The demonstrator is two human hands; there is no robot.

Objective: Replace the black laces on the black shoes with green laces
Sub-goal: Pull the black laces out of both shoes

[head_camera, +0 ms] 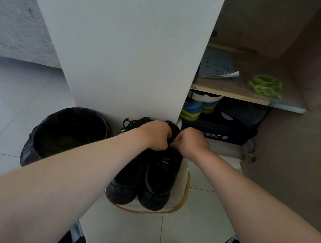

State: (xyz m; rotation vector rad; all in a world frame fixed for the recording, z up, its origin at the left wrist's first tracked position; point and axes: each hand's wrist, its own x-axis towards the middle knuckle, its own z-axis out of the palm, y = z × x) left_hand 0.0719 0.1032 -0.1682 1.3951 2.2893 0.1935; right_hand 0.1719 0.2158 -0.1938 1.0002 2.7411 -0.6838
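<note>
1. I saw both hands meeting at the middle of the frame, over the far end of the black shoes (156, 176).
2. The left hand (156, 134) was curled, knuckles toward the camera, and gripped the top of the shoe on the right of the pair.
3. The right hand (190, 142) was drawn into a loose fist, touching the left hand. Its fingertips were tucked under at the same shoe; I could not tell what they pinched.
4. The shoes stood side by side, toes toward the camera, on a white bag (182, 180) with a tan edge, low in the centre.
5. A loose tangle of black laces (131, 124) lay just left of the left hand, against the white door (126, 41).
6. The green laces (266, 85) lay in a bundle on a shelf (234, 94) at upper right, well apart from the shoes, near a booklet (218, 65).
7. A black-lined bin (63, 137) stood just left of the shoes.
8. Under the shelf sat blue-green sneakers (194, 110) and a dark box (217, 132).
</note>
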